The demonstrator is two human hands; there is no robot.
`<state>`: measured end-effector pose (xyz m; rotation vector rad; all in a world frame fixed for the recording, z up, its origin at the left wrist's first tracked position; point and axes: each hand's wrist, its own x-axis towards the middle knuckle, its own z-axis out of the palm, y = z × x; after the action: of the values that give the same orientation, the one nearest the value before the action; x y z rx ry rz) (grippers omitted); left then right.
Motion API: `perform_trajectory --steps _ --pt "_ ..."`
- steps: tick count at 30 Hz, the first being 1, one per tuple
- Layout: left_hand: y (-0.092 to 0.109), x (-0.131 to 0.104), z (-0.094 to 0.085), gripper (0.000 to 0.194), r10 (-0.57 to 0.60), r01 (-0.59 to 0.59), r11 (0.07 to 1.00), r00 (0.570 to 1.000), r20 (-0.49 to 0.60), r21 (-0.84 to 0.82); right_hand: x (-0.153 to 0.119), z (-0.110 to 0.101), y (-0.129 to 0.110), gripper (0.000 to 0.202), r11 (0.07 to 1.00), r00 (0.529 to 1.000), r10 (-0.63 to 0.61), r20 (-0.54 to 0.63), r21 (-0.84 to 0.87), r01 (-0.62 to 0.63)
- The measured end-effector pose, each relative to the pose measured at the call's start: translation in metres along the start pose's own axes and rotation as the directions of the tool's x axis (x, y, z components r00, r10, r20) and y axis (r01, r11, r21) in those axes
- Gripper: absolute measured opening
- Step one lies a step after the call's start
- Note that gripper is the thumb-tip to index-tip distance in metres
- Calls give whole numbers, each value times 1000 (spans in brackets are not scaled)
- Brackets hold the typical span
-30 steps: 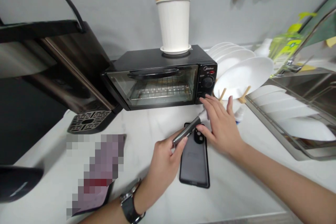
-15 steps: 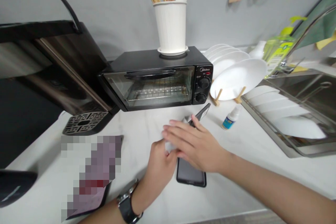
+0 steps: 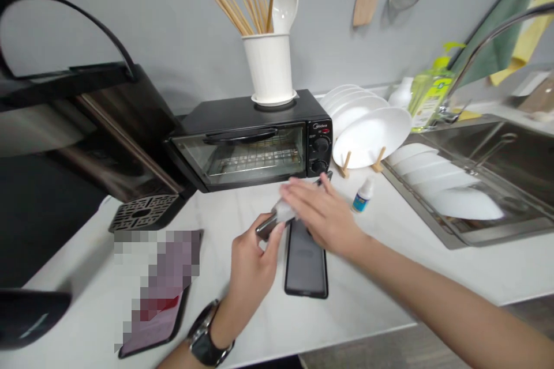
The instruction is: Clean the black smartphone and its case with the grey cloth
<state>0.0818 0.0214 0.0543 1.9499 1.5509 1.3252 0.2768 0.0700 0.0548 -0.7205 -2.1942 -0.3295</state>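
Note:
My left hand [image 3: 255,265], with a watch on its wrist, grips the near end of a thin dark phone [image 3: 267,226], tilted above the counter. Across the phone's upper face lies my right hand [image 3: 322,213], its fingers close together and pressing a whitish cloth [image 3: 283,210] against it. The right fingers cover much of the phone and cloth. Directly below, a second phone [image 3: 306,265] with a black edge lies screen up on the counter. To the right of my right hand stands a small white spray bottle [image 3: 362,196] with a blue label.
A black toaster oven [image 3: 255,153] stands behind, bearing a white cup [image 3: 270,66] of chopsticks and a spoon. White plates [image 3: 372,135] stand in a rack beside the sink [image 3: 519,155]. At left are a black appliance [image 3: 130,138] and a blurred-out tablet [image 3: 173,311].
My left hand has shifted slightly left, showing more of the held phone's near end. My right hand stays over the cloth. The whole view has swung a little to the right.

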Motion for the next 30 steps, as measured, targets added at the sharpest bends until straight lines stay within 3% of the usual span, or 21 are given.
perform_trajectory --steps 2,3,7,9,12,15,19,21,23,25,30 --pt "12 -3 -4 19 -15 15 1000 1000 -5 -7 1 -6 3 53 988 982 152 -111 -19 -155" --pt "17 -5 -5 19 -14 14 1000 1000 -6 -4 2 -8 2 52 987 979 155 -131 -10 -158" --pt "31 -20 0 10 -17 19 999 999 -47 49 1 -12 -24 44 987 990 -131 -50 90 135" --pt "37 -29 0 8 -40 43 999 994 -104 26 -2 -14 -31 43 978 984 -157 -88 125 167" --pt "50 -36 -8 12 -96 82 994 969 -228 -68 -8 -17 -28 44 971 982 39 -186 239 7" --pt "63 -37 -14 13 -142 110 986 946 -292 -123 -10 -21 -28 43 887 957 254 -144 428 -171" --pt "69 -33 -7 13 -181 132 974 944 -275 -186 -6 -25 -44 35 726 868 491 -77 587 -359" --pt "68 -30 2 21 -199 111 963 908 -369 -247 -6 -24 -52 33 665 831 555 -48 625 -408" --pt "67 -29 12 33 -216 61 948 844 -491 -311 -9 -20 -56 32 607 803 596 -10 660 -442" --pt "65 -29 20 37 -228 37 938 815 -533 -344 -13 -14 -58 31 540 767 640 36 689 -483" --pt "59 -36 31 25 -147 74 978 907 -394 -195 -19 -13 -59 26 438 658 752 19 732 -522"
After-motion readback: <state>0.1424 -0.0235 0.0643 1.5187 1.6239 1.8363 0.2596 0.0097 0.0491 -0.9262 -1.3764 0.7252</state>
